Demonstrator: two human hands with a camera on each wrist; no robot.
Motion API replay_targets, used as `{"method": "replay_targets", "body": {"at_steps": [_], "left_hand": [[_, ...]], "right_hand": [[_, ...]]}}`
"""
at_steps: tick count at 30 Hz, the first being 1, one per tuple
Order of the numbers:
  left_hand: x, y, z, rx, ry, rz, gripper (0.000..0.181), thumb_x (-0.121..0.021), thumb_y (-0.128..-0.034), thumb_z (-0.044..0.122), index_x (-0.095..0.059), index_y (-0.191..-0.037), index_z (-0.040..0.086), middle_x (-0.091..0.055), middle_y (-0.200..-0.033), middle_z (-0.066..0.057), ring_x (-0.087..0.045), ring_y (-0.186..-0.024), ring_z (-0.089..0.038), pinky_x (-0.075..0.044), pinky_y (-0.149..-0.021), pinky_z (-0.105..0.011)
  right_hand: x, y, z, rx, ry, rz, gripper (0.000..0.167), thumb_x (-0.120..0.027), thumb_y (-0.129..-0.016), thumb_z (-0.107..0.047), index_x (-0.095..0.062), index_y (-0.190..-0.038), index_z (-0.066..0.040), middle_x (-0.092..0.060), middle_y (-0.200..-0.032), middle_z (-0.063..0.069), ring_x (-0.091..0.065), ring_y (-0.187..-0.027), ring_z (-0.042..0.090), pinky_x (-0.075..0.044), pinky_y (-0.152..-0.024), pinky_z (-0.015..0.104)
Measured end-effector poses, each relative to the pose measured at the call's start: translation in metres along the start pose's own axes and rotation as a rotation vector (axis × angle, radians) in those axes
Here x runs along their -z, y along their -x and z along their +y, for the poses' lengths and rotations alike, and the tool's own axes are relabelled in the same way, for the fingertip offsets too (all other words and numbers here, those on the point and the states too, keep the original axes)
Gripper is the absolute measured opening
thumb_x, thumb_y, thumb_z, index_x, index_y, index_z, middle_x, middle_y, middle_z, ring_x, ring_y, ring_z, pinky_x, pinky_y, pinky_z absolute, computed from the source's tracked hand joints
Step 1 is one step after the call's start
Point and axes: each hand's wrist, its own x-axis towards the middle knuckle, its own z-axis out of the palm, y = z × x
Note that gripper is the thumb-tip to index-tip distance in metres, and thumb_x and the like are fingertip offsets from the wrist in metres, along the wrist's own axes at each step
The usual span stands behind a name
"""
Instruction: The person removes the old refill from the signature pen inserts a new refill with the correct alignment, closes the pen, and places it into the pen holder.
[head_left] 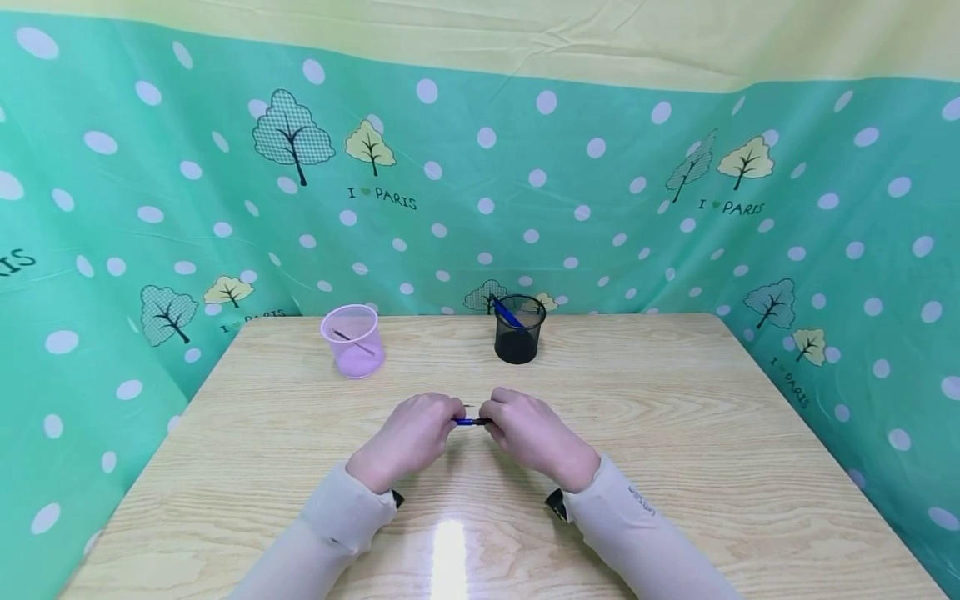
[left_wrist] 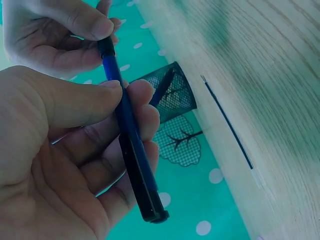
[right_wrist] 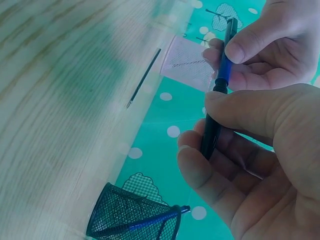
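Observation:
Both hands hold one pen with a blue barrel (left_wrist: 127, 122) and a black clip, the pen lying roughly level above the table. My left hand (head_left: 420, 429) grips the barrel between thumb and curled fingers. At the pen's other end, my right hand (head_left: 532, 433) pinches the black front section (right_wrist: 212, 131). A dark ridged band shows where the two parts meet; whether they are fully joined I cannot tell. Just beyond the hands, a thin pen refill (left_wrist: 227, 122) with a metal tip lies on the table.
A black mesh pen cup (head_left: 517, 346) stands at the back of the wooden table (head_left: 660, 408), with a blue pen (head_left: 507, 312) leaning in it. Further left is a light purple mesh cup (head_left: 356, 362) holding a thin dark stick. A green dotted curtain (head_left: 600, 183) surrounds the table.

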Motion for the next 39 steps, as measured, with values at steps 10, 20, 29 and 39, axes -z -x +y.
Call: {"method": "replay_targets", "body": {"at_steps": [10, 20, 29, 39], "left_hand": [[0.0017, 0.0004, 0.0021, 0.000, 0.027, 0.013, 0.014, -0.065, -0.0852, -0.001, -0.071, -0.085, 0.011, -0.065, -0.080, 0.005, -0.059, -0.071, -0.009, -0.050, -0.067, -0.029], [-0.0009, -0.0004, 0.0019, -0.019, 0.023, 0.061, 0.014, -0.068, -0.0838, -0.001, -0.070, -0.085, 0.013, -0.066, -0.082, 0.005, -0.059, -0.074, -0.010, -0.051, -0.070, -0.030], [-0.0010, -0.0001, 0.0021, -0.019, 0.027, 0.080, 0.013, -0.071, -0.0814, 0.000, -0.071, -0.085, 0.013, -0.065, -0.082, 0.004, -0.058, -0.076, -0.012, -0.050, -0.071, -0.031], [-0.0027, -0.0001, 0.0025, -0.022, 0.031, 0.106, 0.015, -0.073, -0.0778, -0.001, -0.069, -0.083, 0.012, -0.060, -0.079, 0.005, -0.056, -0.075, -0.011, -0.049, -0.070, -0.029]], "right_hand": [[0.0023, -0.0003, -0.0001, 0.011, -0.009, 0.012, 0.006, -0.071, -0.085, -0.011, -0.072, -0.091, -0.012, -0.057, -0.081, -0.004, -0.058, -0.071, 0.009, -0.050, -0.063, 0.022], [0.0045, -0.0002, 0.0015, 0.001, -0.031, -0.004, 0.007, -0.069, -0.087, -0.010, -0.073, -0.092, -0.013, -0.058, -0.083, -0.006, -0.057, -0.073, 0.007, -0.050, -0.065, 0.022], [0.0049, 0.0000, 0.0006, 0.006, -0.016, -0.013, 0.007, -0.069, -0.088, -0.012, -0.073, -0.092, -0.014, -0.056, -0.080, -0.006, -0.055, -0.069, 0.007, -0.049, -0.063, 0.022], [0.0020, -0.0001, 0.0010, 0.011, -0.004, -0.014, 0.006, -0.069, -0.088, -0.012, -0.073, -0.092, -0.014, -0.055, -0.078, -0.006, -0.052, -0.066, 0.007, -0.047, -0.060, 0.021]]}}
